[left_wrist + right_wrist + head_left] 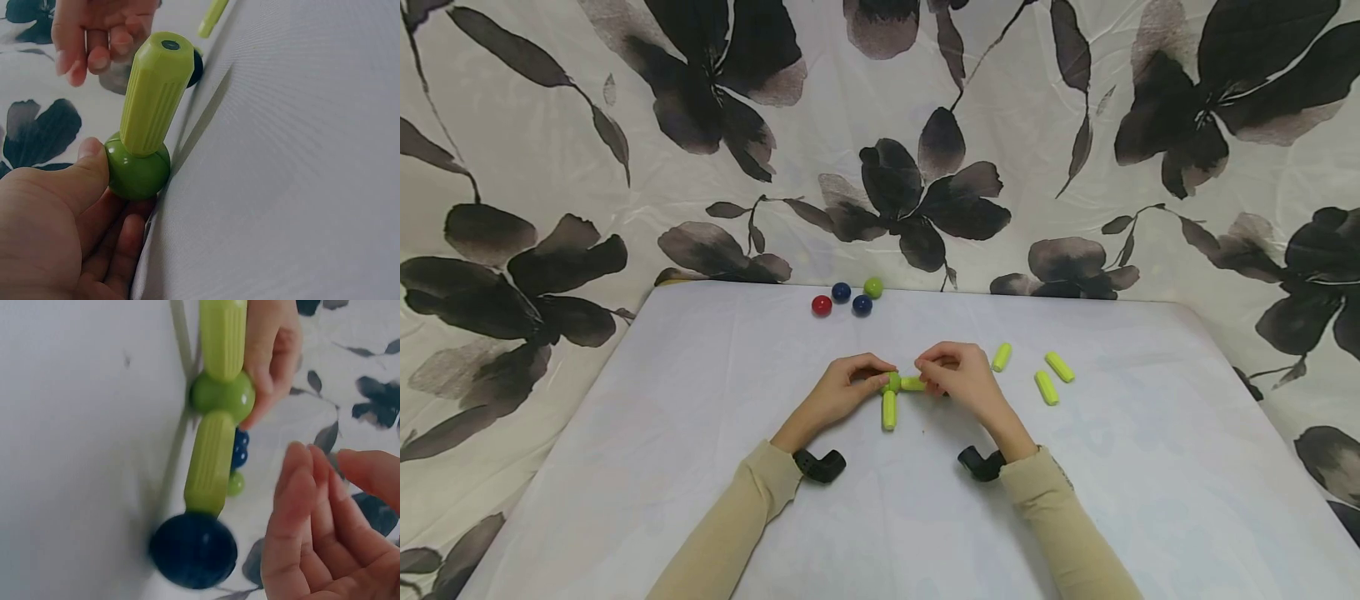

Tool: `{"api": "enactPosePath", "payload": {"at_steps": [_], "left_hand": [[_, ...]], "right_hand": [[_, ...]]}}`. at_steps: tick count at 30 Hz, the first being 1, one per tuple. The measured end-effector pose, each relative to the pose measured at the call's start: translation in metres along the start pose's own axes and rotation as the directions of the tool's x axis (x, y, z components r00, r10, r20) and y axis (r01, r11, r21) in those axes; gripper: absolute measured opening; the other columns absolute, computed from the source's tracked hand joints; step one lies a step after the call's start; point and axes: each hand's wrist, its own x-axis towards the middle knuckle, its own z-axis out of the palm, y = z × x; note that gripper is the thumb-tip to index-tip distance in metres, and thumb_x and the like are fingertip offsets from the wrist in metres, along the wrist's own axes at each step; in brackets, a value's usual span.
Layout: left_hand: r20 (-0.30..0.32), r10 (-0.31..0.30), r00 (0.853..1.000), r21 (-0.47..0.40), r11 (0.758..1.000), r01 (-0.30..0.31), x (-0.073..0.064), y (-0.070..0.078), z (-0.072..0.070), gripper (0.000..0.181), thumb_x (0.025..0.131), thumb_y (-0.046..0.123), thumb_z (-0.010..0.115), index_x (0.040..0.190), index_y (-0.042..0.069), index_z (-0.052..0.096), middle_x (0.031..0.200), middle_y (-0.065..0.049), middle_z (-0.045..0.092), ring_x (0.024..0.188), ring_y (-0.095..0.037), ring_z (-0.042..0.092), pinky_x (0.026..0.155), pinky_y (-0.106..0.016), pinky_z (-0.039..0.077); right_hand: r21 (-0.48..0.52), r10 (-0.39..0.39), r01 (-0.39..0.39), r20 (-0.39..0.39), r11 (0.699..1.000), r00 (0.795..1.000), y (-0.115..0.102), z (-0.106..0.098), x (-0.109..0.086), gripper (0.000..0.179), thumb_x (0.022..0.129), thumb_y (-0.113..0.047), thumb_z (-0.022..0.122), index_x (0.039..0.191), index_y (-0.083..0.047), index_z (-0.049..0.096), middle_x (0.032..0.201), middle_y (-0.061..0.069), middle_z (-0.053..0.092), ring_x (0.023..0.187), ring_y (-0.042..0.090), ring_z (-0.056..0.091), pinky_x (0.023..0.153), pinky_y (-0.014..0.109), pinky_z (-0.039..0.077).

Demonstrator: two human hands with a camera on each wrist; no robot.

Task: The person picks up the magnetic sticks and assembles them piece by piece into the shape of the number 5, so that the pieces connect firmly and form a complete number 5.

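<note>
My left hand (842,390) pinches a green ball (139,172) between thumb and fingers. Two yellow-green ribbed rods join this ball at an angle. The near rod (889,411) points toward me over the white table. The other rod (210,462) runs right and carries a dark blue ball (194,551) on its end, mostly hidden by my right hand in the head view. My right hand (962,379) hovers beside that blue ball with loosely bent fingers (290,519). Nothing lies between its thumb and fingers, and the right wrist view shows a gap to the pieces.
Loose yellow-green rods lie to the right: one rod (1002,357) close to my right hand, another rod (1060,367), and a third rod (1047,388). At the far edge sit a red ball (822,306), two blue balls (862,305) and a green ball (872,287).
</note>
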Motion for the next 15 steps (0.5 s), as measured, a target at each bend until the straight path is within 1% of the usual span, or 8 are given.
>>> {"api": "enactPosePath", "payload": {"at_steps": [3,5,8,9,11,13,15], "left_hand": [[0.002,-0.017,1.0,0.004,1.0,0.017,0.0,0.001,0.0,0.017,0.098,0.019,0.065,0.113,0.017,0.073,0.109,0.006,0.07,0.102,-0.013,0.063,0.091,-0.035,0.05],[0.004,-0.022,1.0,0.006,1.0,0.022,0.0,0.001,0.0,0.017,0.098,0.019,0.065,0.113,0.018,0.073,0.11,0.006,0.07,0.102,-0.012,0.062,0.091,-0.035,0.05],[0.005,-0.02,1.0,0.008,1.0,0.02,0.0,0.001,0.0,0.017,0.098,0.02,0.065,0.113,0.018,0.073,0.11,0.006,0.069,0.102,-0.012,0.062,0.091,-0.036,0.05],[0.005,-0.018,1.0,0.009,1.0,0.018,0.0,0.001,0.0,0.017,0.098,0.02,0.065,0.113,0.018,0.073,0.11,0.006,0.069,0.101,-0.012,0.062,0.09,-0.036,0.05],[0.005,-0.013,1.0,0.01,1.0,0.013,0.0,0.001,0.0,0.017,0.098,0.019,0.065,0.113,0.018,0.073,0.109,0.006,0.069,0.1,-0.013,0.062,0.09,-0.036,0.05],[0.003,-0.011,1.0,0.012,1.0,0.011,0.0,0.001,0.0,0.017,0.098,0.019,0.065,0.113,0.017,0.073,0.109,0.005,0.069,0.1,-0.013,0.062,0.089,-0.036,0.05],[0.002,-0.015,1.0,0.015,1.0,0.015,0.0,0.001,0.0,0.017,0.098,0.019,0.065,0.113,0.018,0.073,0.109,0.006,0.069,0.1,-0.013,0.062,0.089,-0.036,0.05]], "right_hand": [[-0.01,-0.022,0.022,-0.042,1.0,0.999,0.005,-0.007,0.002,0.019,0.095,-0.012,0.066,0.101,0.006,0.071,0.082,0.014,0.071,0.074,0.033,0.066,0.066,0.039,0.056],[-0.035,-0.02,0.018,-0.074,0.999,0.997,0.01,-0.011,0.004,0.018,0.095,-0.011,0.065,0.101,0.004,0.072,0.085,0.012,0.072,0.079,0.026,0.067,0.07,0.032,0.054],[-0.071,0.002,-0.009,-0.096,0.997,0.995,0.015,-0.019,0.005,0.017,0.095,-0.013,0.065,0.102,0.0,0.073,0.094,0.009,0.072,0.089,0.021,0.064,0.078,0.031,0.05],[-0.083,0.013,-0.021,-0.09,0.996,0.996,0.017,-0.022,0.005,0.017,0.095,-0.014,0.065,0.104,-0.002,0.074,0.097,0.008,0.072,0.093,0.02,0.063,0.081,0.032,0.048],[-0.088,0.057,-0.062,-0.057,0.994,0.997,0.02,-0.027,0.005,0.021,0.094,-0.018,0.069,0.108,-0.003,0.073,0.103,0.007,0.07,0.096,0.021,0.06,0.083,0.035,0.046],[-0.082,0.104,-0.104,-0.003,0.991,0.995,0.023,-0.032,0.005,0.027,0.091,-0.02,0.073,0.112,-0.004,0.071,0.108,0.008,0.068,0.098,0.022,0.059,0.083,0.036,0.045],[-0.087,0.135,-0.129,0.066,0.988,0.989,0.027,-0.036,0.005,0.034,0.087,-0.018,0.077,0.116,-0.003,0.069,0.11,0.011,0.068,0.097,0.024,0.059,0.082,0.035,0.046]]}}
